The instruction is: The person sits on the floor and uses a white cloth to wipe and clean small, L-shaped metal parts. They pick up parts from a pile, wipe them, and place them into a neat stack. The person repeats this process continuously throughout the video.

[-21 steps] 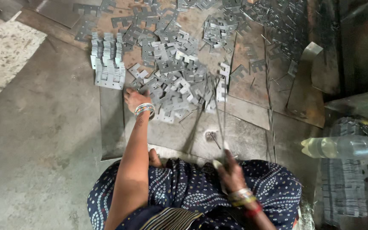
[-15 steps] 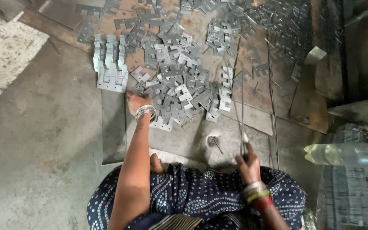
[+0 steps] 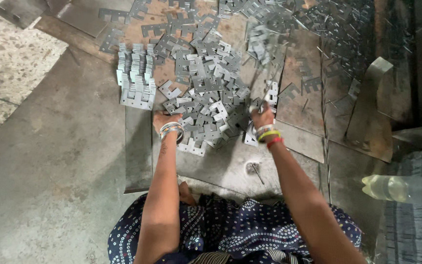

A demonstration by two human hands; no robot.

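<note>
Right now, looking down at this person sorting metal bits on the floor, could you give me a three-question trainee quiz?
1. True or false: both hands reach into the loose pile of flat metal pieces.
2. Which side of that pile has the neat stack of pieces: A the person's left, B the person's right?
3. Fill in: a clear plastic ___ lies at the right edge.

Key: 1 true: left hand, right hand. 2 A. 3 bottle.

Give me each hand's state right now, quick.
Left hand: resting on the pile of flat metal stampings; whether it grips any cannot be told.
Right hand: closed on a few stampings from the pile.
</note>
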